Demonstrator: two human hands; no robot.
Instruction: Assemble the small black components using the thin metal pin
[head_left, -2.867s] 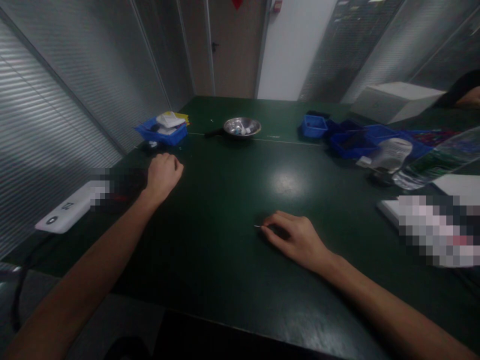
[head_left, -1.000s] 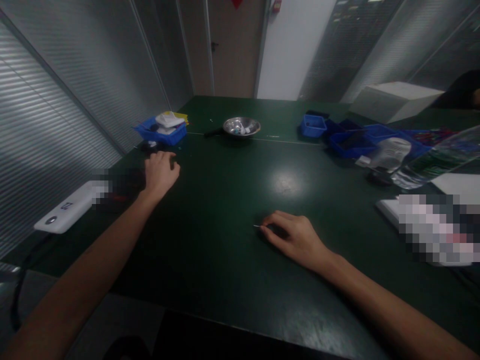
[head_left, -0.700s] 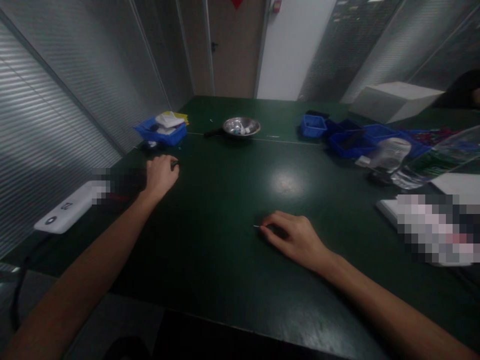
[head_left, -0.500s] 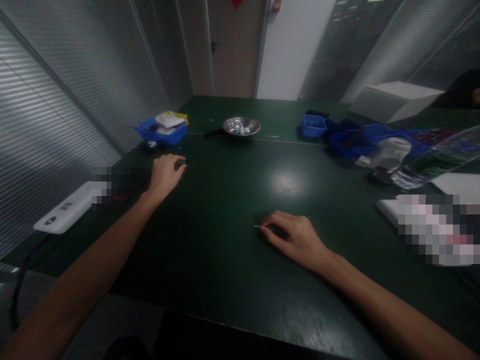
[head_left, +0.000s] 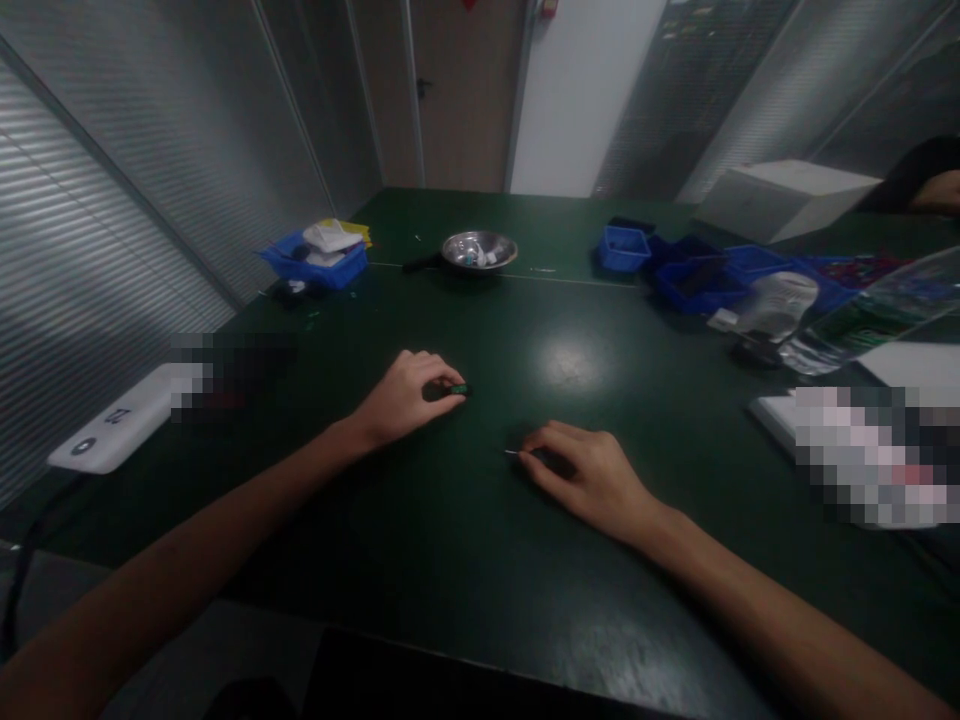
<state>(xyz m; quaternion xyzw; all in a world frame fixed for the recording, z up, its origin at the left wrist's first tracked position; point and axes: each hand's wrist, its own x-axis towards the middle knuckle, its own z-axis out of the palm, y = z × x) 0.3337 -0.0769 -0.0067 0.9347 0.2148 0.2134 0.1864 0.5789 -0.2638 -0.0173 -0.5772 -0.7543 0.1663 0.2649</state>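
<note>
My left hand (head_left: 405,396) rests low over the dark green table (head_left: 420,540) near its middle, fingertips pinched on a small green part (head_left: 458,389). My right hand (head_left: 589,475) lies on the table a little to the right, fingers curled and pinched on a thin metal pin (head_left: 512,452) whose tip pokes out to the left. The two hands are a short gap apart.
A blue bin (head_left: 311,258) with white items sits far left, a metal bowl (head_left: 478,249) at the far middle, several blue bins (head_left: 701,275) and a plastic bottle (head_left: 874,318) at the right. A white device (head_left: 120,430) lies at the left edge. Another person's arm (head_left: 934,188) shows far right.
My left hand has come from the far left by the blue bin toward the table's middle, now pinching a small green part close to the right hand. The right hand has stayed put.
</note>
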